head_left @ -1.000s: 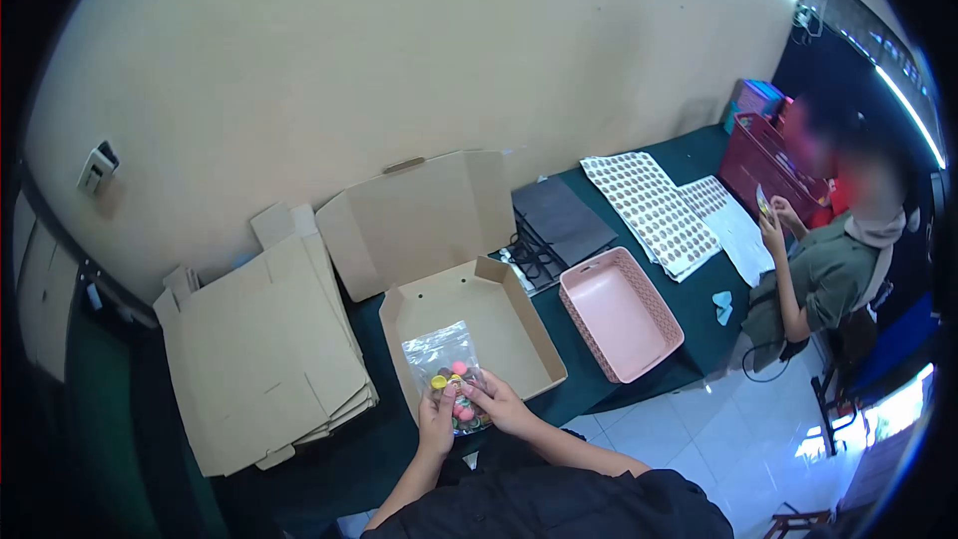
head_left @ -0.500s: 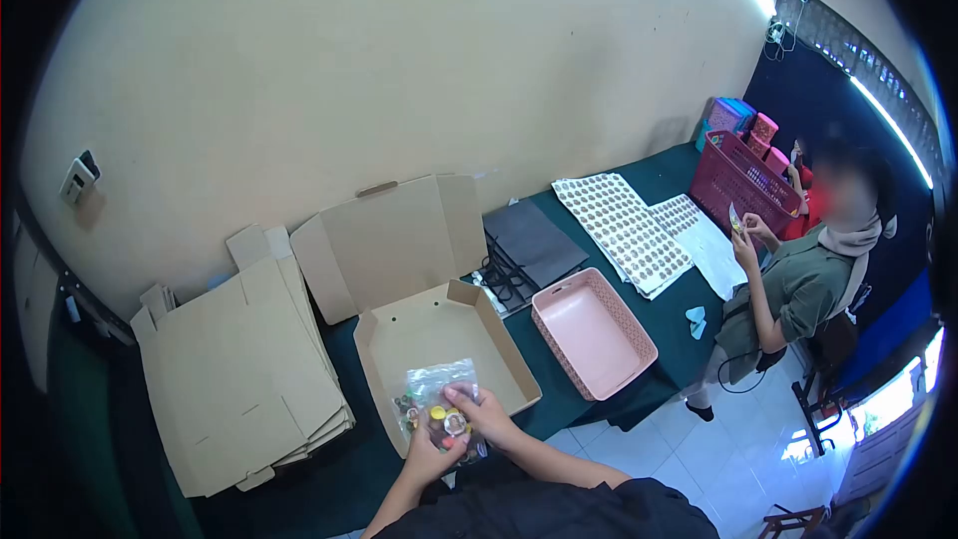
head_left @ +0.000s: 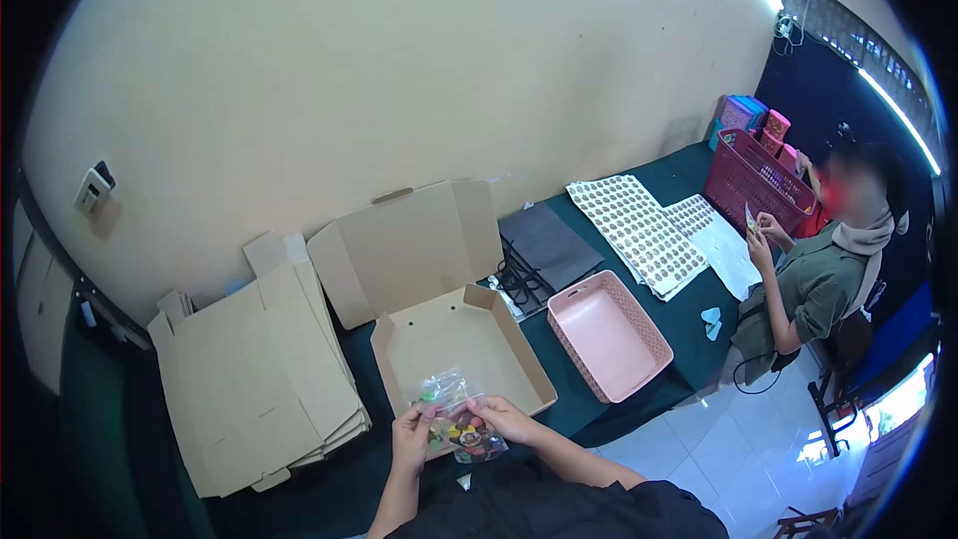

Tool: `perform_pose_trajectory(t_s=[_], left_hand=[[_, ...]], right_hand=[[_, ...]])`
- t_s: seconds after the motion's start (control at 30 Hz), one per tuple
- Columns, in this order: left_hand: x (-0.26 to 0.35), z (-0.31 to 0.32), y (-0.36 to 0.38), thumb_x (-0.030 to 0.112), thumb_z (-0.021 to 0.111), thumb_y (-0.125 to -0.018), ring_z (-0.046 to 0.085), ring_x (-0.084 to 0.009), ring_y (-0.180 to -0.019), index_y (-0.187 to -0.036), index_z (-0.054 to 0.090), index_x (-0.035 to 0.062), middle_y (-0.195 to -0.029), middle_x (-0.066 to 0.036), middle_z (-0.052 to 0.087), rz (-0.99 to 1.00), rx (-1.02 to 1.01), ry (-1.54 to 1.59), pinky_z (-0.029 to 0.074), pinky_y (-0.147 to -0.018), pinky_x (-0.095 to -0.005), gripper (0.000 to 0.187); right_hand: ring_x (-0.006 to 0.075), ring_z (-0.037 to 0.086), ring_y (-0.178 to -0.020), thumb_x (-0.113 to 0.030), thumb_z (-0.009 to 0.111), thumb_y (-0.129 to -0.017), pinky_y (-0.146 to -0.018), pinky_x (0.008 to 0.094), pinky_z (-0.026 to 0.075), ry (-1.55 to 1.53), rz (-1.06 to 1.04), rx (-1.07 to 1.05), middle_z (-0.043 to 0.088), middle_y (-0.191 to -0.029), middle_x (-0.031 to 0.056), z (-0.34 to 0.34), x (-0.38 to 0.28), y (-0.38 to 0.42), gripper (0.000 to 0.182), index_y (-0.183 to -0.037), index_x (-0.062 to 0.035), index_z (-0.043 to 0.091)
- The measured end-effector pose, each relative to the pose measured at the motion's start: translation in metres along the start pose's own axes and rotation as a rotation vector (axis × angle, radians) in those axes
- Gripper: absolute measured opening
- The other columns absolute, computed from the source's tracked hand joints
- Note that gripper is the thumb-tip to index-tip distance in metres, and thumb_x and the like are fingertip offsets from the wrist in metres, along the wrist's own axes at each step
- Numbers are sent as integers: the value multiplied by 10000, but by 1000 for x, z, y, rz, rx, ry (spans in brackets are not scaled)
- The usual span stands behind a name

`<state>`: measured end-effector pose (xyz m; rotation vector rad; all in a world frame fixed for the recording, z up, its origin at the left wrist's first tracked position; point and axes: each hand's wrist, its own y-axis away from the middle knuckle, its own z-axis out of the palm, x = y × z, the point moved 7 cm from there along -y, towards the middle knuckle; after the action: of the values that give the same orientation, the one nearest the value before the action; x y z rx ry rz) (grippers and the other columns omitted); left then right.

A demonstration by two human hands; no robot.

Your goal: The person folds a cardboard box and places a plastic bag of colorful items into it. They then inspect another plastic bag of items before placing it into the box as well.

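Note:
A clear plastic bag (head_left: 483, 448) of small, colourful, mostly round pieces hangs over the front edge of the open cardboard box (head_left: 439, 339). Its contents are too small to name. My left hand (head_left: 410, 439) pinches the bag's upper left side. On the upper right side, my right hand (head_left: 507, 419) grips it with fingers closed. The bag's clear top part stands up between both hands. Inside the box I see only its bare brown bottom, and its lid leans upright against the wall.
Flattened cardboard boxes (head_left: 254, 369) are stacked at left. Right of the box lie black paper bags (head_left: 549, 250), a pink basket (head_left: 611, 339) and sticker sheets (head_left: 639, 235). A maroon basket (head_left: 753, 180) stands farther back, near a co-worker (head_left: 823, 269) handling a small item.
My hands have shifted from cupping the bag's middle to holding its upper sides. The contents now hang lower in the bag. The camera view has shifted slightly.

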<state>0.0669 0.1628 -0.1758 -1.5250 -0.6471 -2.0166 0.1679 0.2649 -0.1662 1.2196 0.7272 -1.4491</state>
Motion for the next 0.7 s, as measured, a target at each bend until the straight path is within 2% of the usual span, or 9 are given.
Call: perform_pose_trajectory(t_s=[0.07,0.17,0.2,0.27,0.4,0.53,0.6,0.67,0.7], left_hand=[[0,2,-1,205,526,-878,561,-132,-818,-1034,575,-15,-882,-85,611,-24,-79,-5,430,-793,-266,274],[18,-1,0,188,519,-874,506,-172,-986,-1214,419,-3,-1142,-123,496,112,62,-37,408,-872,-308,403],[16,2,-1,188,519,-874,506,-172,-986,-1214,419,-3,-1142,-123,496,115,52,-32,408,-872,-308,403],[13,13,1,188,573,-840,488,-165,-999,-1251,379,8,-1179,-116,464,75,-58,-17,419,-839,-277,489],[23,46,12,190,605,-820,415,-182,-1120,-1280,348,9,-1257,-128,398,146,-181,51,366,-910,-297,557],[16,40,16,186,587,-838,470,-175,-1075,-1208,403,9,-1213,-127,456,33,-80,65,364,-906,-288,450],[14,33,18,161,577,-847,543,-153,-947,-1097,469,-4,-1069,-106,553,52,6,67,406,-848,-273,319],[16,31,16,183,582,-845,574,-137,-838,-995,544,-11,-939,-98,611,126,22,96,446,-767,-252,249],[17,27,14,161,586,-841,589,-136,-764,-910,584,-14,-872,-97,635,162,58,21,446,-785,-260,188]], right_hand=[[64,444,-661,-340,377,-933,-617,198,385,94,-83,-17,545,-757,13,-9,6,-5,376,-1038,-47,588],[124,480,-810,-272,377,-935,-769,262,399,110,-145,236,537,-889,48,-18,-17,1,374,-1228,-59,470],[124,480,-810,-272,377,-935,-769,262,399,116,-150,244,537,-889,48,-21,-17,-1,374,-1228,-59,470],[144,485,-889,-237,380,-936,-801,252,385,679,-492,344,512,-1030,83,-13,-41,5,391,-1294,-78,397],[223,443,-906,-174,460,-874,-836,295,357,690,-506,270,448,-1018,122,18,-41,9,446,-1301,-70,385],[242,423,-917,-157,511,-834,-835,319,342,816,-551,280,436,-999,124,20,-43,12,523,-1324,-80,347],[248,415,-939,-163,546,-820,-866,339,334,893,-550,366,437,-1009,120,24,-52,17,508,-1298,-88,390],[258,405,-1023,-167,593,-795,-914,349,319,580,-527,583,432,-1045,120,8,-56,19,419,-1197,-92,501],[246,410,-1088,-168,617,-786,-952,346,302,537,-488,505,477,-1068,109,1,-42,10,296,-1068,-85,584]])
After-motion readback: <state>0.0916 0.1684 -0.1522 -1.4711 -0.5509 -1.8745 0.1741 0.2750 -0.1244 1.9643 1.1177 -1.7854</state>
